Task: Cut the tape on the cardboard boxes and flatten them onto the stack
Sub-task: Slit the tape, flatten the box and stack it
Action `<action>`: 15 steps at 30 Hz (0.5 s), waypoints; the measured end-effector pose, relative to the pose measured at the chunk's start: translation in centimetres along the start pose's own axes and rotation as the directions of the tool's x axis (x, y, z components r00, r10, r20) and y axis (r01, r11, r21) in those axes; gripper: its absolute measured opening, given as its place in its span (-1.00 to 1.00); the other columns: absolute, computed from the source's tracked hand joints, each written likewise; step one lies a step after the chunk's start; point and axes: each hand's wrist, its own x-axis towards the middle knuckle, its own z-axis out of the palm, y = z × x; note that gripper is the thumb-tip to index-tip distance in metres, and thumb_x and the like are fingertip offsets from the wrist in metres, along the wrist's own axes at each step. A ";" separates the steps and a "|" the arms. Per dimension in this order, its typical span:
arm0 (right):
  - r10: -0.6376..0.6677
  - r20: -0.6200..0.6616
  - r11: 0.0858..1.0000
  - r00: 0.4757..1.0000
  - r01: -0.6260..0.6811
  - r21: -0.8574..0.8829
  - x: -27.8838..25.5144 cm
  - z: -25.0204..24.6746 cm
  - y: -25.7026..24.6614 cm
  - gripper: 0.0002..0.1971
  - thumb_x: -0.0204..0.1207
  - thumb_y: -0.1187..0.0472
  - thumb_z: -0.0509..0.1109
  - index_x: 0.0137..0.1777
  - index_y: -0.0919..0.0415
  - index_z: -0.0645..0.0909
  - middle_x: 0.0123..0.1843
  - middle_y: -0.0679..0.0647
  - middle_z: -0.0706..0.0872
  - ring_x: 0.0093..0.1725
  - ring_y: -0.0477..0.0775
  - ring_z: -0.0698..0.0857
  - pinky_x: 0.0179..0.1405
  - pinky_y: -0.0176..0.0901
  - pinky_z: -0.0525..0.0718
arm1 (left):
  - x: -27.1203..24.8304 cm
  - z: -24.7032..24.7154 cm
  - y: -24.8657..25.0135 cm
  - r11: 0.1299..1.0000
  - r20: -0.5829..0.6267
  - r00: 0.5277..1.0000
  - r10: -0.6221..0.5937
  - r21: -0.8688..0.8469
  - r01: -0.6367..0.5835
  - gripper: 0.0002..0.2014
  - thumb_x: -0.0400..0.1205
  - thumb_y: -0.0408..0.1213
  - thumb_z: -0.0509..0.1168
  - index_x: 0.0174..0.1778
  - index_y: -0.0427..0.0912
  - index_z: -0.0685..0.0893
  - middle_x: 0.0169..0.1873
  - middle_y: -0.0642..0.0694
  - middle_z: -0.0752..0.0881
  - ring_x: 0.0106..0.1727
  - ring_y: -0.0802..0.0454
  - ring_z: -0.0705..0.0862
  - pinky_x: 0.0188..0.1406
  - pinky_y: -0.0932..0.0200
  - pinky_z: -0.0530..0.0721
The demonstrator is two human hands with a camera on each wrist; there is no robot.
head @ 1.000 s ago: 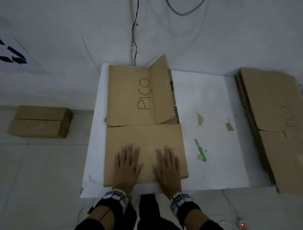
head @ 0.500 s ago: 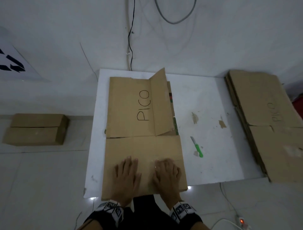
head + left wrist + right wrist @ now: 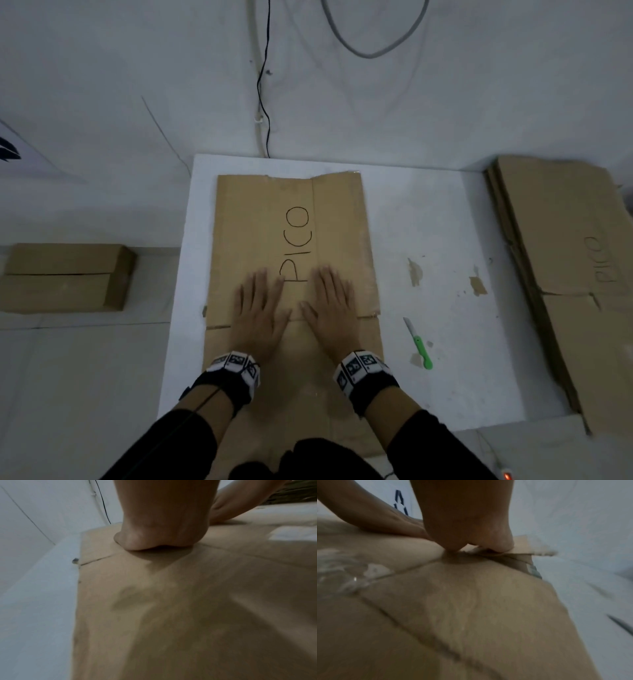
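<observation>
Both hands are lying flat, palms down, on the flattened box [image 3: 291, 240], which is lying on the white table [image 3: 445, 240] with its near end overhanging the table's front edge. Left hand [image 3: 258, 308] is pressing just left of the handwritten "PICO" lettering [image 3: 297, 245], right hand [image 3: 330, 305] just right of it; fingers on both are straight and spread, gripping nothing, thumbs angling toward each other without touching. Both palms are sitting across the crease between the far panel and the near flap. Left wrist view: heel of the left hand [image 3: 159, 520] is bearing down on the cardboard [image 3: 171, 615] right at that crease, with the right hand showing beside it. Right wrist view is blurry: heel of the right hand [image 3: 465, 520] is pressing on the board [image 3: 453, 615], a patch of clear tape [image 3: 342, 574] is glinting on the surface to the left, and layered card edges are showing under the palm's right side. Green-handled knife [image 3: 418, 344] is lying loose on the table to the right of the box, apart from it, blade pointing away. Stack of flattened boxes [image 3: 565, 274] is sitting off the table's right edge. One still-assembled box [image 3: 68, 277] is sitting on the floor to the left. Scraps of brown tape [image 3: 478, 286] are sticking to the tabletop.
</observation>
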 end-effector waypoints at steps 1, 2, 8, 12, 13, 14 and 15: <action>0.003 0.001 1.000 1.000 -0.003 0.028 -0.1 0.5 0.4 -0.31 0.71 -0.21 -0.02 0.74 0.15 0.08 0.77 0.11 0.04 0.75 0.09 0.01 0.68 0.21 -0.07 | 0.1 0.0 -0.1 1.000 -0.011 1.000 0.008 0.011 -0.008 -0.34 0.69 0.14 -0.09 0.69 -0.08 0.12 0.69 -0.25 -0.03 0.70 -0.24 -0.08 0.62 -0.27 0.00; 0.003 0.010 0.999 1.000 -0.004 0.048 -0.2 0.9 0.8 -0.31 0.72 -0.22 -0.05 0.75 0.12 0.05 0.78 0.07 -0.01 0.75 0.06 -0.04 0.68 0.22 -0.09 | 0.0 -0.1 0.0 1.000 -0.025 1.000 0.013 0.019 -0.013 -0.34 0.70 0.14 -0.09 0.70 -0.07 0.10 0.69 -0.25 -0.05 0.70 -0.25 -0.09 0.62 -0.28 0.00; 0.019 0.001 0.996 1.000 -0.019 0.086 0.0 1.7 1.1 -0.35 0.73 -0.20 -0.08 0.75 0.08 0.06 0.77 0.07 0.05 0.75 0.05 -0.01 0.65 0.31 0.04 | 0.3 -0.1 0.1 1.000 -0.109 0.994 0.007 0.011 -0.005 -0.40 0.70 0.10 -0.03 0.65 -0.08 0.28 0.61 -0.26 0.29 0.59 -0.26 0.29 0.53 -0.29 0.22; 0.006 -0.008 0.993 1.000 -0.005 0.122 3.4 1.2 1.4 -0.36 0.74 -0.22 -0.15 0.75 0.05 0.03 0.76 0.10 0.07 0.75 0.08 0.00 0.64 0.36 0.06 | 4.5 -1.7 0.3 1.000 -0.197 0.980 -0.011 0.023 0.016 -0.45 0.69 0.03 0.03 0.54 -0.16 0.47 0.15 -0.24 0.59 0.08 -0.20 0.50 0.17 -0.18 0.40; -0.006 -0.025 0.993 1.000 0.009 0.118 4.8 1.1 1.5 -0.35 0.73 -0.24 -0.17 0.75 0.05 0.05 0.76 0.11 0.07 0.75 0.10 0.01 0.65 0.36 0.05 | 6.0 -1.9 0.2 1.000 -0.184 0.983 -0.003 0.024 0.008 -0.45 0.69 0.02 0.03 0.56 -0.16 0.45 0.19 -0.26 0.58 0.15 -0.22 0.49 0.22 -0.19 0.37; -0.020 -0.036 0.994 0.999 0.024 0.110 6.5 0.9 1.6 -0.33 0.72 -0.26 -0.18 0.74 0.06 0.07 0.76 0.12 0.06 0.75 0.11 -0.01 0.66 0.37 0.04 | 7.6 -2.1 0.0 1.000 -0.156 0.988 -0.002 0.017 0.005 -0.44 0.69 0.03 0.01 0.59 -0.14 0.40 0.30 -0.29 0.55 0.31 -0.25 0.46 0.32 -0.20 0.31; -0.034 -0.044 0.994 0.998 0.039 0.103 8.4 0.5 1.9 -0.31 0.72 -0.28 -0.19 0.74 0.07 0.08 0.77 0.13 0.05 0.75 0.12 -0.03 0.66 0.38 0.03 | 9.3 -2.2 -0.3 1.000 -0.123 0.992 -0.009 0.009 0.010 -0.42 0.70 0.04 -0.02 0.62 -0.12 0.34 0.46 -0.30 0.46 0.48 -0.28 0.38 0.43 -0.20 0.20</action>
